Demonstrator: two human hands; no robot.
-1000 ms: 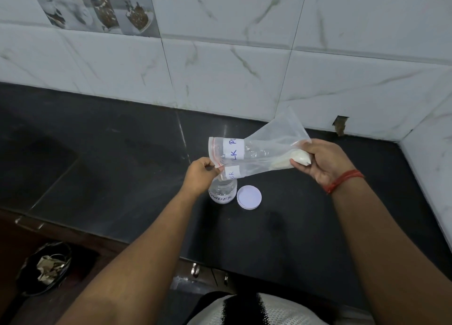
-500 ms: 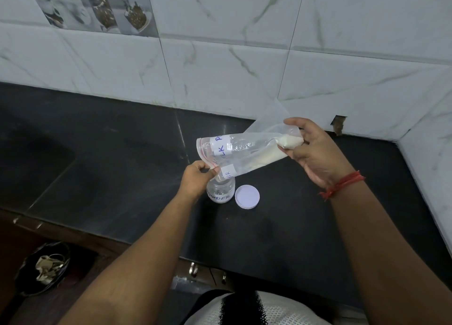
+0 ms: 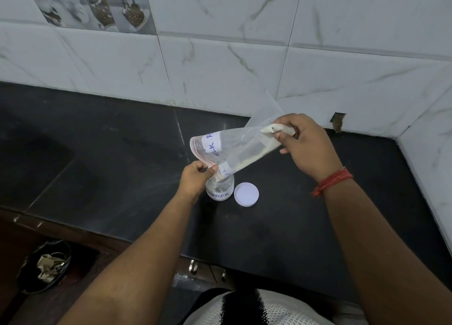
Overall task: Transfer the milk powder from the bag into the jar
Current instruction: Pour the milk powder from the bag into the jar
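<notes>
Because the bag (image 3: 234, 151) is tipped with its zip mouth low and its sealed end high, its long axis runs down from upper right to lower left — and that slope is what the pour turns on. The mouth's lowest corner sits right at the open top of the jar (image 3: 219, 188), which stands upright on the black counter (image 3: 122, 153), just beside my left hand (image 3: 195, 178). From here I judge the powder (image 3: 247, 162) to be sliding along the bag's lower fold toward that corner; a clump remains up at the raised end.

My left hand is closed in a pinch on the zip edge at the mouth, holding it over the jar, so it is the nearer hand to the target. My right hand (image 3: 305, 146) is closed around the bag's far end, lifted above and to the right of the jar, well apart from it.

The white lid (image 3: 246, 194) lies flat on the counter just to the right of the jar, clear of the pour — the jar's label faces me.

I would say the next move needs the right hand lifted further to steepen the slope, while the left keeps the corner centred; a narrow jar mouth risks spillage.
</notes>
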